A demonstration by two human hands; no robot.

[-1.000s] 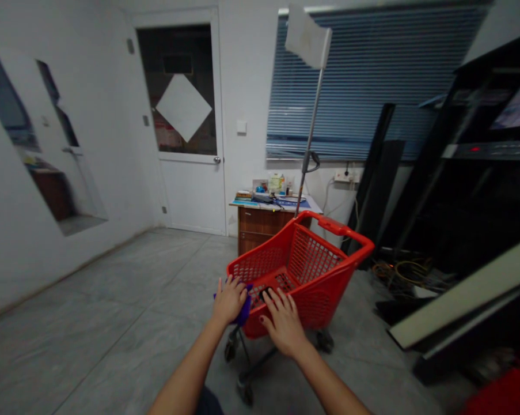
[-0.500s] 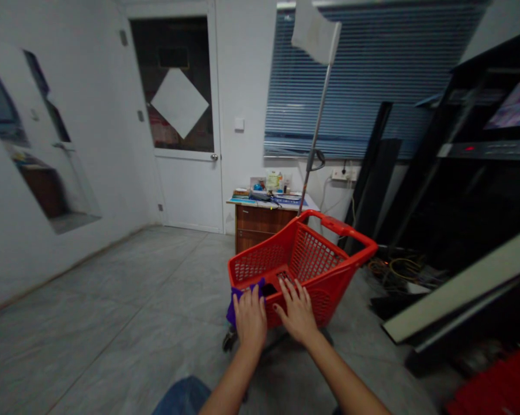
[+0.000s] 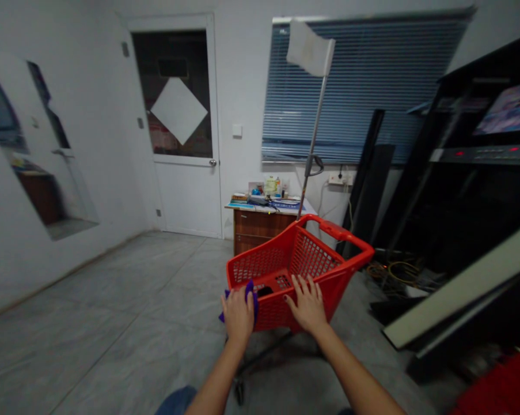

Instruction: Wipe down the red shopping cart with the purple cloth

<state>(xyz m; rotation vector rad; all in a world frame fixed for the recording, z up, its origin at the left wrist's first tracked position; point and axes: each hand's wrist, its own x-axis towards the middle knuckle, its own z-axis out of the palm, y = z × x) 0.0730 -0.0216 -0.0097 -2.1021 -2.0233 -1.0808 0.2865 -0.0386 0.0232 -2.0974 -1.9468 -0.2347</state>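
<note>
A small red plastic shopping cart point(image 3: 311, 259) stands on the grey tiled floor in front of me, with a metal pole and white flag point(image 3: 309, 46) rising from its far side. My left hand point(image 3: 238, 314) is closed on a purple cloth point(image 3: 249, 291) and presses it against the cart's near left corner. My right hand point(image 3: 308, 302) lies on the cart's near rim with its fingers spread flat. The cart's basket looks empty apart from a dark spot near the front.
A wooden cabinet point(image 3: 260, 222) with clutter on top stands behind the cart by a white door point(image 3: 186, 138). Window blinds point(image 3: 359, 86) cover the back wall. Black panels, a machine with a screen point(image 3: 484, 144) and cables on the floor crowd the right side.
My left hand with the purple cloth slid along the cart's near edge, right and then back to the left corner. My right hand shifted right along the rim. The view moved slightly.
</note>
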